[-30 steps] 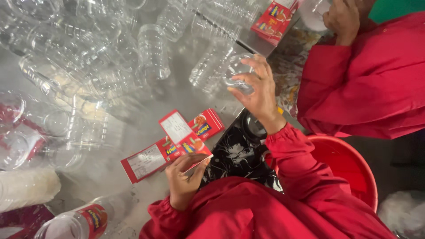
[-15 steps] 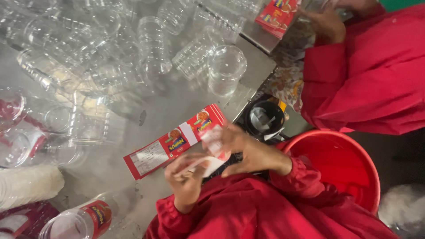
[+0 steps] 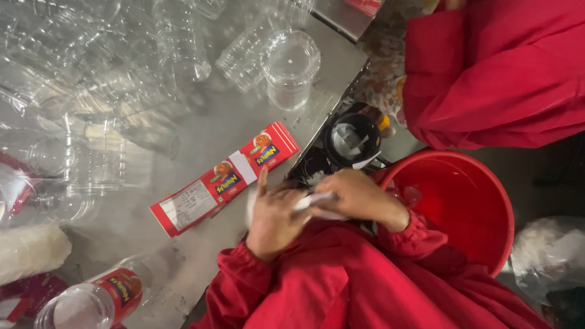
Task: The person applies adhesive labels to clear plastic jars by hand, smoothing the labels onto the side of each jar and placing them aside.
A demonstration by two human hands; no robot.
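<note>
While two hands [image 3: 277,216] [image 3: 359,198] pinch one white label [image 3: 317,200], one red strip [image 3: 225,178] lies near.

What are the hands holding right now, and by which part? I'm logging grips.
Both hands pinch one small white strip: the left hand backs its left end, the right hand grips its right end with the fingers.

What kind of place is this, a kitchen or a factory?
Probably a small packing workshop: heaps of clear jars on a metal table, strips of red labels, and a labelled jar.
</note>
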